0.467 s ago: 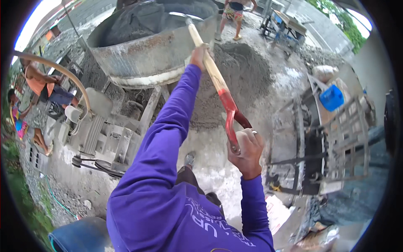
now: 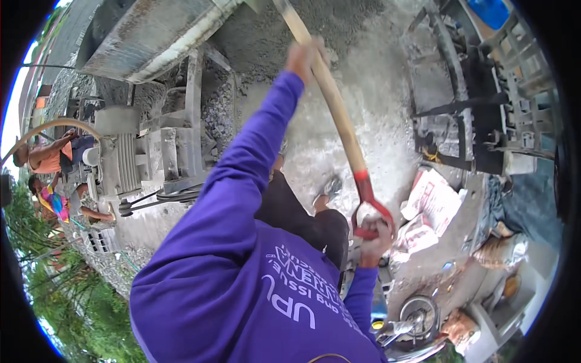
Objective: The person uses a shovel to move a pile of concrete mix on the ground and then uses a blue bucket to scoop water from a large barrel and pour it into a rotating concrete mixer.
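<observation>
Fingers of your left hand point(image 2: 306, 58) are clamping around the wooden shaft of the shovel point(image 2: 339, 113), while those of your right hand point(image 2: 376, 241) are closing on its red D-grip point(image 2: 365, 189), though blur is hiding single fingers. Its long axis is running from 11 o'clock to 5 o'clock, and the far end is leaving the view at the top. Your left hand is sitting nearer that far end; your right is anchoring the near one, at 5 o'clock from the left. Farther out, a rusty metal vat point(image 2: 157, 39) is standing at 9 o'clock from your left hand, and a grey motor point(image 2: 121, 162) at 8. Two crumpled white sacks point(image 2: 431, 202) are lying at 2 o'clock from your right hand.
</observation>
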`<state>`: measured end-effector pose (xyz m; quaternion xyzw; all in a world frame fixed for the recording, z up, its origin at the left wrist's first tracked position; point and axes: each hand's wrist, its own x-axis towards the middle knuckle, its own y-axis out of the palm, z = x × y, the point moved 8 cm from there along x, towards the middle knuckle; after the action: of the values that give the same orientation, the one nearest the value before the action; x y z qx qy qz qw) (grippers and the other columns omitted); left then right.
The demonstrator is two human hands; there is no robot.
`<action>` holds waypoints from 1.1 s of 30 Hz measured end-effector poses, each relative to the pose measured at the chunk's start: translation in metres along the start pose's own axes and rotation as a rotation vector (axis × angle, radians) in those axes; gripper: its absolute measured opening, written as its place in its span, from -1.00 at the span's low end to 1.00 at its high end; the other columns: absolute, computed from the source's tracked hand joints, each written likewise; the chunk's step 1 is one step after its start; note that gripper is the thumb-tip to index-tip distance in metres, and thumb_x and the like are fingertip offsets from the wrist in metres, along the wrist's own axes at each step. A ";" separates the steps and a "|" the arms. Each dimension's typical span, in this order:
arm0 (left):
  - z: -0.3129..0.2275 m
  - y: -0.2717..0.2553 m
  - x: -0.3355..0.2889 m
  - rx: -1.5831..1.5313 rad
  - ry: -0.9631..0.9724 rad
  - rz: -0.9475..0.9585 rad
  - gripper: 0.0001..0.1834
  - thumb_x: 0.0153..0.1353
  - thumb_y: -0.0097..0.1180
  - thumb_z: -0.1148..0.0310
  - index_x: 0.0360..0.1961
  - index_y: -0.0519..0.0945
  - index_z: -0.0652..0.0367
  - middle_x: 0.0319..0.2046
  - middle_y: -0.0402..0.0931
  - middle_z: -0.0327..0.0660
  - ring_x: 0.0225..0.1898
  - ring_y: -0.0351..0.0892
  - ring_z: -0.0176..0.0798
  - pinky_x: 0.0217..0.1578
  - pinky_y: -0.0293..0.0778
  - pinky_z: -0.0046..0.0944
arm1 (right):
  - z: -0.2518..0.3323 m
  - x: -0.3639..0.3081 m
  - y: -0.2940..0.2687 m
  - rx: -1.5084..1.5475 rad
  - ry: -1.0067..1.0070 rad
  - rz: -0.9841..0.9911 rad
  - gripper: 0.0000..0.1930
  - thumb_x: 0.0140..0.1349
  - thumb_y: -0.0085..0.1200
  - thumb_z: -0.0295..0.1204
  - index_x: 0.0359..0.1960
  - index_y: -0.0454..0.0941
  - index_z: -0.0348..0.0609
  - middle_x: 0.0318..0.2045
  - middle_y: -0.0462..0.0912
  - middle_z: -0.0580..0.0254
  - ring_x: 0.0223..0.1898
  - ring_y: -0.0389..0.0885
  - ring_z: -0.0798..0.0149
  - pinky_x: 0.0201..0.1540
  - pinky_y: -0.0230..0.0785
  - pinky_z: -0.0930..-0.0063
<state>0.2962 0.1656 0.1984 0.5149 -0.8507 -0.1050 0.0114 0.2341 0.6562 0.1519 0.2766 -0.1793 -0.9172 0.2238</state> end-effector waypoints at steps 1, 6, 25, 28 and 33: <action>0.065 0.000 -0.022 -0.145 -0.232 -0.153 -0.76 0.15 0.03 0.37 -0.62 0.47 0.26 -0.72 0.44 -0.10 -0.72 0.49 -0.14 -0.70 0.42 -0.13 | -0.020 -0.018 -0.036 0.061 0.067 -0.145 -0.91 0.07 -0.02 -0.54 -0.37 0.40 -0.25 -0.71 0.27 0.31 -0.70 0.25 0.38 -0.54 0.30 0.37; 0.359 0.014 -0.204 -0.086 -0.936 -0.370 -0.83 0.11 0.09 0.41 -0.56 0.52 0.26 -0.69 0.46 -0.12 -0.72 0.48 -0.20 -0.72 0.41 -0.16 | -0.043 -0.127 -0.142 -0.239 0.226 -0.533 -0.86 0.05 -0.05 -0.46 -0.33 0.38 -0.16 -0.78 0.32 0.41 -0.80 0.32 0.39 -0.68 0.28 0.48; 0.558 -0.268 -0.114 0.016 -1.121 -0.400 -0.85 0.02 0.14 0.44 -0.51 0.49 0.34 -0.66 0.46 -0.12 -0.71 0.49 -0.18 -0.70 0.44 -0.18 | -0.295 -0.043 0.046 -0.057 0.532 -0.708 -0.93 0.09 -0.06 -0.46 -0.50 0.32 -0.07 -0.74 0.32 0.36 -0.75 0.33 0.35 -0.62 0.34 0.37; 0.561 -0.304 -0.094 0.165 -1.078 -0.441 -0.87 0.05 0.11 0.47 -0.52 0.46 0.33 -0.66 0.44 -0.11 -0.71 0.48 -0.19 -0.71 0.42 -0.18 | -0.352 -0.037 0.035 -0.001 0.579 -0.685 -0.92 0.08 -0.05 -0.45 -0.51 0.31 -0.06 -0.75 0.32 0.34 -0.75 0.32 0.32 -0.59 0.35 0.31; 0.542 -0.297 -0.113 0.200 -0.994 -0.456 -0.78 -0.03 0.13 0.41 -0.60 0.47 0.39 -0.72 0.46 -0.06 -0.72 0.52 -0.13 -0.72 0.44 -0.15 | -0.357 -0.061 0.010 0.084 0.607 -0.675 -0.89 0.09 -0.06 -0.41 -0.54 0.31 -0.03 -0.76 0.32 0.36 -0.76 0.32 0.29 -0.57 0.34 0.29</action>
<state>0.5397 0.2221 -0.3783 0.5732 -0.6264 -0.2539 -0.4633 0.4923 0.6062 -0.0966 0.5846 -0.0424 -0.8083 -0.0567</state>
